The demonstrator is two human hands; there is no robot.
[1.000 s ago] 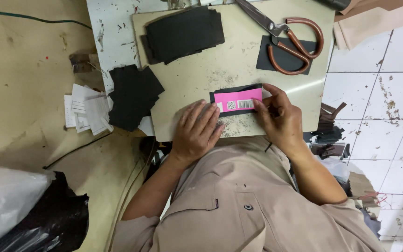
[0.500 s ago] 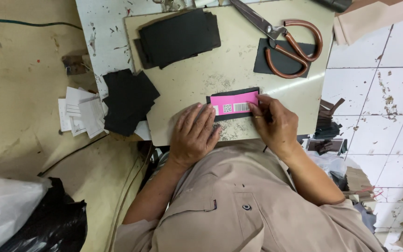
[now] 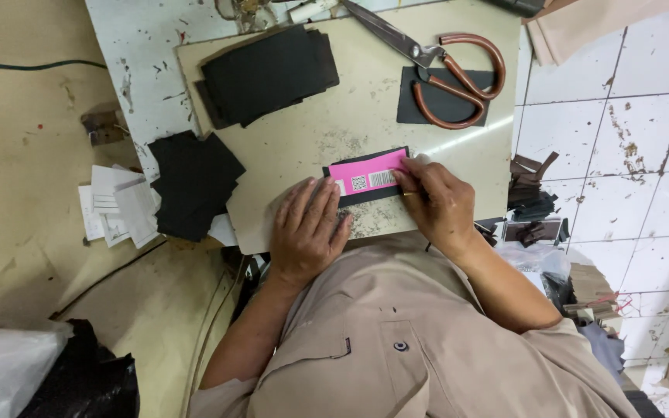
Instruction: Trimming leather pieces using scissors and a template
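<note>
Two hands on one pink label [image 3: 367, 175] over black strip [image 3: 365, 195]: left hand [image 3: 307, 232] spread flat, pinning it to board [image 3: 311, 135]. Right hand [image 3: 437, 203] curled, fingertips pressing label's edge for alignment; scissors [image 3: 443, 70] parked clear.

The work board [image 3: 334, 131] lies on the table [image 3: 129, 62], directly ahead of the person. At the board's near edge, the label [image 3: 369, 176] rests on a backing strip [image 3: 365, 197]. The left hand [image 3: 307, 228] lies flat at the strip's 8 o'clock end, touching it. The right hand [image 3: 439, 205] sits at its 4 o'clock end, fingertips on the label. From the label, a stack of sheets [image 3: 269, 73] lies at 11 o'clock on the board. The scissors [image 3: 443, 66] lie at 1 o'clock, handles resting on a single sheet [image 3: 420, 104]. A second pile [image 3: 191, 182] sits at 9 o'clock, overhanging the board's edge. Paper slips [image 3: 114, 205] lie beyond it, further toward 9 o'clock.
</note>
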